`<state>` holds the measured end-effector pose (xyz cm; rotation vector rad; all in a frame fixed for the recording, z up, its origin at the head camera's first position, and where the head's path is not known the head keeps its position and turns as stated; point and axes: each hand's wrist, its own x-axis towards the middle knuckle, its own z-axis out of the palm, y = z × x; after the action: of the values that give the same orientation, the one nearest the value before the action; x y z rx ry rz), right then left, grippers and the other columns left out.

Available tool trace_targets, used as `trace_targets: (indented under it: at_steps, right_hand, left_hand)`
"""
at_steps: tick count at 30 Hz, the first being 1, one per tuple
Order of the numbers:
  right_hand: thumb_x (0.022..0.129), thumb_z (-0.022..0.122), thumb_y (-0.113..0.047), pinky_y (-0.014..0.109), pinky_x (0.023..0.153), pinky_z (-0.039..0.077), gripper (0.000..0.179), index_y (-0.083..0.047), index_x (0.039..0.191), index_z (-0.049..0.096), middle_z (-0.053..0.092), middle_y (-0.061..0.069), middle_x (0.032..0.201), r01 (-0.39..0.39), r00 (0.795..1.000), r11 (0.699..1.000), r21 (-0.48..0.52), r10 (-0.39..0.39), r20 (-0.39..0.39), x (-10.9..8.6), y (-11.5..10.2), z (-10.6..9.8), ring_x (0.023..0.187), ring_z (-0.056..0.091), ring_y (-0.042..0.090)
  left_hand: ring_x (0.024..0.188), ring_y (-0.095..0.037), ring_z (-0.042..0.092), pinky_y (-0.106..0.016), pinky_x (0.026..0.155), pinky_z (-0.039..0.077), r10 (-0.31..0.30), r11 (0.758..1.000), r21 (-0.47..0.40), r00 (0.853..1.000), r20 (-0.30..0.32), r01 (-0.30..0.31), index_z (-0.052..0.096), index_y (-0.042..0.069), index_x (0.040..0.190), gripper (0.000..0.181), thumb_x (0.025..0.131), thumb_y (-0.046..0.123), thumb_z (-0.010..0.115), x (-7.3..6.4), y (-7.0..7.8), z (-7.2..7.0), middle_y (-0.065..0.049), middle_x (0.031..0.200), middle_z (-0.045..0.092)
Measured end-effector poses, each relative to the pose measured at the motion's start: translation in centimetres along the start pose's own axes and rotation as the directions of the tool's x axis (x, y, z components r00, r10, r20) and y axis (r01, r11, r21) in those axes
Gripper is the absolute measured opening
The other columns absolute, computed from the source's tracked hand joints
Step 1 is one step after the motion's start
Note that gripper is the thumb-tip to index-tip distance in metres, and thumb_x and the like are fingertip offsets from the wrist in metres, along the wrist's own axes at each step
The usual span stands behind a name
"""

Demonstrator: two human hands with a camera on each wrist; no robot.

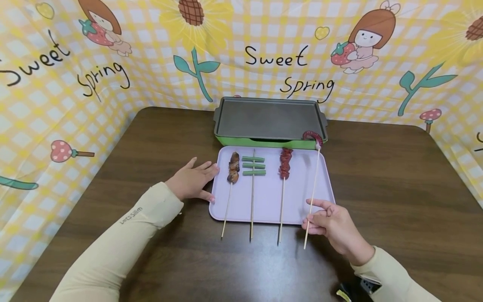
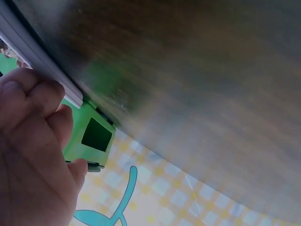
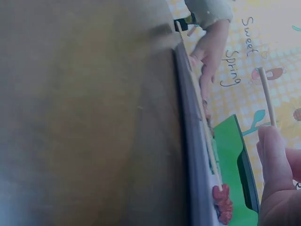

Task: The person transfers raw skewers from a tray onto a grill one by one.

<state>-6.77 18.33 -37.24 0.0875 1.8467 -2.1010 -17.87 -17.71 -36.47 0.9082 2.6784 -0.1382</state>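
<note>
My right hand [image 1: 337,226] pinches the lower stick of a skewer [image 1: 314,184] between thumb and fingers; a curled dark-red piece like a tentacle [image 1: 312,135] sits at its top, overlapping the grill's front edge in the head view. On the lilac tray [image 1: 264,205] lie three more skewers: browned chunks [image 1: 234,167], green bean-like pieces [image 1: 254,165] and red folded meat [image 1: 285,163]. Their sticks stick out past the tray's near edge. My left hand [image 1: 192,179] rests at the tray's left edge, fingers spread; in the left wrist view its fingers [image 2: 47,96] overlap the rim.
Behind the tray stands a green grill [image 1: 260,142] with a dark flat plate [image 1: 268,119] on top. A brown wooden table [image 1: 385,176] carries everything. Yellow checked cloth [image 1: 151,50] hangs at the back and sides. A dark object [image 1: 349,292] lies by the right wrist.
</note>
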Motion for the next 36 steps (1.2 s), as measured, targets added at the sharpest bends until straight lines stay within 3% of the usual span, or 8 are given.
trace_targets:
  at_steps: [19,28,36]
  right_hand:
    - [0.091,0.044,0.012,0.023,0.064,0.056,0.05,0.022,0.137,0.025,0.068,0.0,0.069,-0.009,1.0,1.0,0.009,0.01,-0.015,2.4,-1.4,0.3,0.064,0.067,0.008]
    - [0.093,0.045,0.01,0.023,0.064,0.055,0.048,0.021,0.136,0.028,0.067,0.0,0.07,-0.022,0.999,0.998,-0.06,0.02,-0.03,4.2,-2.1,0.8,0.064,0.067,0.008]
    - [0.091,0.043,0.013,0.022,0.063,0.055,0.048,0.022,0.136,0.027,0.066,0.0,0.067,0.008,0.999,0.999,-0.039,-0.01,-0.049,5.2,-2.6,1.2,0.062,0.066,0.007]
  left_hand:
    - [0.141,-0.031,0.026,-0.059,0.111,0.011,0.004,0.997,0.078,1.0,0.003,-0.004,0.036,-0.002,0.146,0.091,0.081,0.057,0.061,0.1,0.2,-0.3,-0.017,0.151,0.034]
    - [0.142,-0.031,0.023,-0.058,0.112,0.008,-0.011,0.998,0.069,0.999,0.032,0.008,0.033,-0.002,0.147,0.092,0.082,0.057,0.061,0.1,0.4,-0.6,-0.016,0.152,0.032]
    - [0.142,-0.03,0.022,-0.058,0.112,0.008,-0.012,0.997,0.075,0.999,0.032,0.009,0.033,-0.002,0.147,0.092,0.082,0.058,0.06,0.1,0.3,-0.5,-0.016,0.152,0.032]
